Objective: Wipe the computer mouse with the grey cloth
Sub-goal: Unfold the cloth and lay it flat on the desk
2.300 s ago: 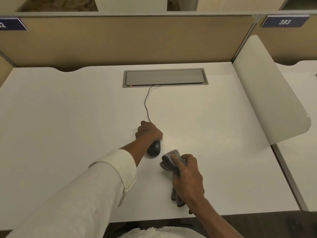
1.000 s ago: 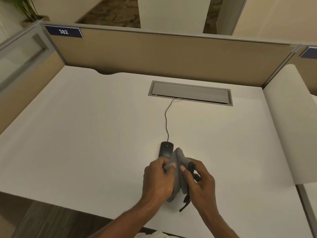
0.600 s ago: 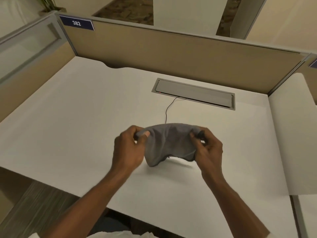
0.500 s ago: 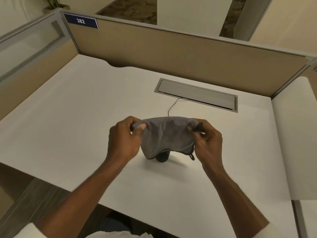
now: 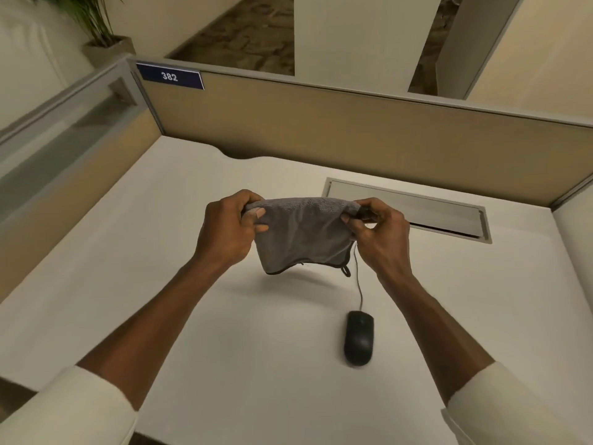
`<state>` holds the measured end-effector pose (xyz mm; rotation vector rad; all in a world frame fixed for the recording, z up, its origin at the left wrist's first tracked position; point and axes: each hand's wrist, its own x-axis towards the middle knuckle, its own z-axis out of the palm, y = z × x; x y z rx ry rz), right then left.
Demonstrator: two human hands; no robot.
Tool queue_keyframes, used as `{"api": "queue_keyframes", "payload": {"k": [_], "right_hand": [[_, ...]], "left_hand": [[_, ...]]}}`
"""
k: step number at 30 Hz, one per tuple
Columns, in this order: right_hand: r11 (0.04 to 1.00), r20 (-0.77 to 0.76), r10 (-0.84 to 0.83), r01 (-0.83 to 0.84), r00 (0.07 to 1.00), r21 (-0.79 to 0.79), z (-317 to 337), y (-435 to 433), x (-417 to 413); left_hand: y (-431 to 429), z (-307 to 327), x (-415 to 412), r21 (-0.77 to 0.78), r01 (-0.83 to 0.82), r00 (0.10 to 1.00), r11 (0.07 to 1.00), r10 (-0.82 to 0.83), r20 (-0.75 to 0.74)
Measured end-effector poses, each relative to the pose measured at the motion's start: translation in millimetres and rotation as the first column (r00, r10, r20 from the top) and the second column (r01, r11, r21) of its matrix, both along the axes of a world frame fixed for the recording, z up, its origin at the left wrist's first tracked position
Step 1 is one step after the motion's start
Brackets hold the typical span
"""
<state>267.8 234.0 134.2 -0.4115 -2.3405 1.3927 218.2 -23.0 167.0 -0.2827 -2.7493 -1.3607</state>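
Hands hold the grey cloth (image 5: 301, 234) stretched in the air above the white desk (image 5: 128, 268): left hand (image 5: 229, 228) and right hand (image 5: 378, 232) each pinch 1 top corner. The black computer mouse (image 5: 358, 337) lies below, apart from both, its cable (image 5: 357, 277) running to the grommet tray (image 5: 417, 210). Folding the cloth into a pad before lowering it should help; nothing blocks the way.

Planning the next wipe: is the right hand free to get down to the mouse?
Probably yes. The mouse lies bare on the desk below the right hand, nothing between, though both hands hold the grey cloth.
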Motion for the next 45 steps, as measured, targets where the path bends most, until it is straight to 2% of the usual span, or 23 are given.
{"api": "queue_keyframes", "payload": {"k": [6, 11, 16, 19, 26, 31, 38, 40, 42, 45], "right_hand": [[0.996, 0.012, -0.039, 0.040, 0.999, -0.085, -21, -30, -56], [0.989, 0.059, -0.106, 0.112, 0.993, -0.097, -38, -38, -94], [0.979, 0.148, -0.185, 0.196, 0.972, -0.063, -57, -31, -132], [0.976, 0.179, -0.211, 0.218, 0.961, -0.019, -70, -24, -155], [0.986, 0.196, -0.162, 0.166, 0.967, -0.004, -103, 2, -202], [0.992, 0.258, -0.101, 0.117, 0.961, -0.049, -125, 13, -228], [0.970, 0.275, 0.088, -0.020, 0.957, -0.241, -153, 23, -240], [0.984, 0.271, 0.116, -0.073, 0.956, -0.163, -163, 25, -236], [0.987, 0.285, 0.163, -0.157, 0.945, -0.043, -172, 28, -228], [0.917, 0.369, 0.265, -0.351, 0.891, 0.188, -180, 28, -217]], "left_hand": [[-24, -17, -85, -0.071, 0.025, 0.999, 0.997, -0.024, 0.021], [-24, -39, -139, -0.081, 0.076, 0.995, 0.994, -0.069, 0.078], [-8, -66, -188, -0.073, 0.095, 0.986, 0.993, -0.083, 0.143], [8, -79, -214, -0.112, 0.123, 0.986, 0.986, -0.108, 0.128], [36, -111, -247, -0.287, 0.218, 0.973, 0.933, -0.229, -0.004], [43, -145, -273, -0.373, 0.272, 0.959, 0.887, -0.281, 0.032], [43, -186, -292, -0.444, 0.469, 0.881, 0.763, -0.441, 0.173], [39, -195, -294, -0.499, 0.519, 0.843, 0.694, -0.511, 0.165], [32, -201, -297, -0.559, 0.599, 0.765, 0.573, -0.615, 0.190], [17, -211, -302, -0.620, 0.647, 0.710, 0.444, -0.648, 0.276]]}}
